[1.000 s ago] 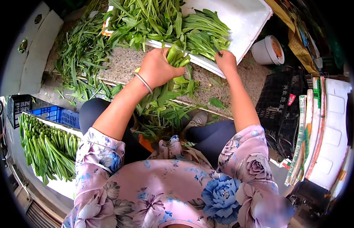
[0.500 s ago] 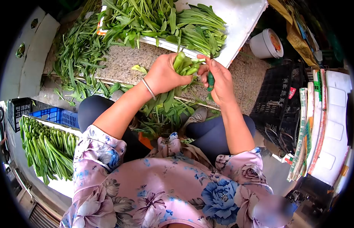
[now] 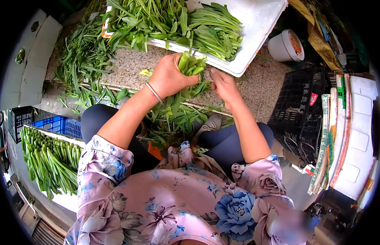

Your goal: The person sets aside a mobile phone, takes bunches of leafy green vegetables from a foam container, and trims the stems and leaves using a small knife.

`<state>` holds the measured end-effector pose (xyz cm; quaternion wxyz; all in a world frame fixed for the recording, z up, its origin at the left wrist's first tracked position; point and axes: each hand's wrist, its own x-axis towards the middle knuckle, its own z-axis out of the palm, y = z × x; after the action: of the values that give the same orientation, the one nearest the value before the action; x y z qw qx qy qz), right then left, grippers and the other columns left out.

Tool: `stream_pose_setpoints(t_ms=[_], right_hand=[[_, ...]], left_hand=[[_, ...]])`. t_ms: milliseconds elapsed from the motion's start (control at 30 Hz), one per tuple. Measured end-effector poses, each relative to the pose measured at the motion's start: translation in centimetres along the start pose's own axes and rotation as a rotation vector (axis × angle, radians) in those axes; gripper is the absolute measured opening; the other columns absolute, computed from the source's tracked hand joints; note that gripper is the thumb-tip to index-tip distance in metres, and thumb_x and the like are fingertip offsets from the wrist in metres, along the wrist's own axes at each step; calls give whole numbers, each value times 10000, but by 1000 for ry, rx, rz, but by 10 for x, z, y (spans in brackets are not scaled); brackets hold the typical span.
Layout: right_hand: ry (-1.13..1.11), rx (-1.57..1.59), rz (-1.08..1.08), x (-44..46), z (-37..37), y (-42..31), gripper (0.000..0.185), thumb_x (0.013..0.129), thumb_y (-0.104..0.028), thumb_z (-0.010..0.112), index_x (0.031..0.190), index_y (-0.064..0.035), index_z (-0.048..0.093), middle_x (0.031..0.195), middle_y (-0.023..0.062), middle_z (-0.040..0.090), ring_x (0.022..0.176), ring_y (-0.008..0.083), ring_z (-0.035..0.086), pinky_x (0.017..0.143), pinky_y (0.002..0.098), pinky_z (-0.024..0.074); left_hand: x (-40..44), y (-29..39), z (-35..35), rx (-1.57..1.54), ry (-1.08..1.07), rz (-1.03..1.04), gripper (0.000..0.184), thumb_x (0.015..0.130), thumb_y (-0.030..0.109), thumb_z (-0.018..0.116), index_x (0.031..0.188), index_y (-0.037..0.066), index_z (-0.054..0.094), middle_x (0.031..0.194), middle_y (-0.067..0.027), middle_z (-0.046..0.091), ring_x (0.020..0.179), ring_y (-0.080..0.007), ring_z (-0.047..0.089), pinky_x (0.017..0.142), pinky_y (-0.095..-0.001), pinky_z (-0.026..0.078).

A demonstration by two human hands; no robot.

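Observation:
My left hand (image 3: 170,76), with a bangle at the wrist, is closed around a bunch of leafy greens (image 3: 190,64). Their thick cut stems point up past the thumb, and the leaves hang below the fist. Just to the right, my right hand (image 3: 226,88) is apart from the bunch, its fingers curled and thumb pressed in. Whatever lies inside those fingers is hidden. Beyond both hands a white foam tray (image 3: 255,28) holds loose greens and a neatly laid bundle of greens (image 3: 216,32).
Loose greens (image 3: 83,53) cover the stone ledge (image 3: 134,63) at left, with more leaves between my feet. Trimmed greens (image 3: 51,159) fill a box by a blue crate (image 3: 59,124). Right are a white bucket (image 3: 286,45), black crates (image 3: 298,102) and stacked foam boxes (image 3: 355,139).
My right hand has drawn down and slightly left, away from the stems; the green-handled tool seen in it earlier no longer shows. My left hand has shifted slightly up and left with the bunch.

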<state>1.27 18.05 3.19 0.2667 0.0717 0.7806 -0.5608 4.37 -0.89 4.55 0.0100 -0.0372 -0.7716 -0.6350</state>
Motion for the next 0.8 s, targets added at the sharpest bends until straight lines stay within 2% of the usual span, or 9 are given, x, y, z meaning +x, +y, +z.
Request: stream_pose_setpoints(t_ms=[100,200,333,433,467,533,567,633,800], right_hand=[[134,103,-185,-1,11,-1,320,859,-290,599,991,1,594,661,-18,512,520,49,410,463,199,308],[-101,361,-263,-12,10,-16,296,838,-259,631,976,2,618,652,-25,518,521,31,400,449,183,294],[23,335,-264,3,5,-10,231,824,-223,648,891,-2,635,655,-29,522,509,23,384,441,178,284],[292,-148,-403,28,-13,5,227,808,-221,667,834,3,633,605,-39,510,500,40,382,458,208,305],[293,-149,-396,28,-22,10,227,808,-221,667,834,3,633,605,-39,510,500,40,382,458,208,305],[56,291,-55,16,-27,-3,226,796,-206,677,800,16,640,598,-35,518,515,49,408,472,218,319],[55,292,-48,18,-27,1,226,796,-206,677,800,16,640,598,-35,518,515,49,408,472,218,319],[256,-16,-274,20,-20,3,213,793,-190,676,797,21,642,624,-26,534,521,49,423,470,218,326],[-38,64,-255,1,1,-6,209,811,-210,653,881,-15,626,686,-6,590,509,27,412,421,167,301]], left_hand=[[-2,-1,-3,26,-26,-46,259,653,72,734,857,-16,600,757,-25,623,688,-65,547,656,-235,474],[-4,3,-2,-24,-173,-150,297,643,64,743,889,-19,598,804,-32,627,717,-69,552,675,-233,474],[0,-9,-3,-108,-117,-111,295,614,127,745,842,-7,613,756,-38,627,663,-86,557,646,-251,481],[6,-8,-18,-228,-50,-229,287,619,102,764,847,2,620,810,-16,626,700,-83,559,675,-241,476],[7,-4,-26,-193,-50,-269,311,639,58,745,909,-6,604,857,-34,630,753,-103,580,717,-247,481],[10,-2,-37,-278,-46,-276,312,668,5,719,953,-8,594,851,-54,636,781,-139,617,746,-263,495],[9,0,-40,-259,-22,-280,282,677,9,718,930,-2,594,796,-49,626,741,-146,625,724,-267,501],[8,-1,-42,-268,-26,-362,282,674,19,728,919,3,591,769,-39,619,696,-137,615,694,-265,500],[4,-2,-26,-170,-50,-374,316,653,52,764,914,11,591,800,-36,622,711,-119,590,669,-258,491]])
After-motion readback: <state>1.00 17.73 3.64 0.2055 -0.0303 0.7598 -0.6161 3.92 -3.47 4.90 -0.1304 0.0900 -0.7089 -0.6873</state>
